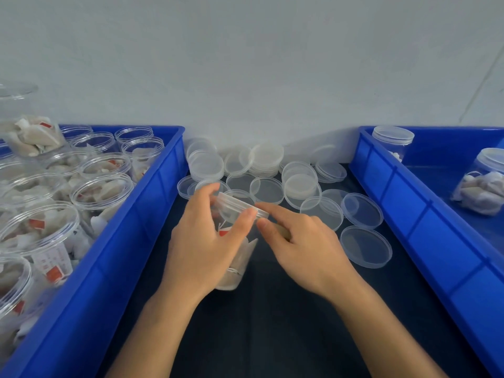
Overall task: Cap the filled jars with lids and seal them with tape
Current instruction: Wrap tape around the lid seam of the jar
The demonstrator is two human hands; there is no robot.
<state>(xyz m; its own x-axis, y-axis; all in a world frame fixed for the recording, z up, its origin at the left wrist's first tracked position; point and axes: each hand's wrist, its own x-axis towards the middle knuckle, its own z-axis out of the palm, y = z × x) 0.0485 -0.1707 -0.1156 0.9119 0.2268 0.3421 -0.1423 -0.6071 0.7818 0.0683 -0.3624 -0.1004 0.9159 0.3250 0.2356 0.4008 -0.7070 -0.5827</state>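
Observation:
A clear plastic jar (pixel 236 264) filled with pale sachets stands on the dark table between my hands. A clear lid (pixel 236 206) sits on its mouth, tilted. My left hand (pixel 201 238) wraps around the jar from the left, thumb and fingers at the lid's rim. My right hand (pixel 302 241) reaches in from the right and pinches the rim of the lid with thumb and forefinger. No tape is in view.
A blue bin (pixel 122 241) on the left holds several open filled jars (pixel 101 192). A blue bin (pixel 403 214) on the right holds capped jars (pixel 482 184). Several loose clear lids (pixel 300 184) lie on the table against the white wall.

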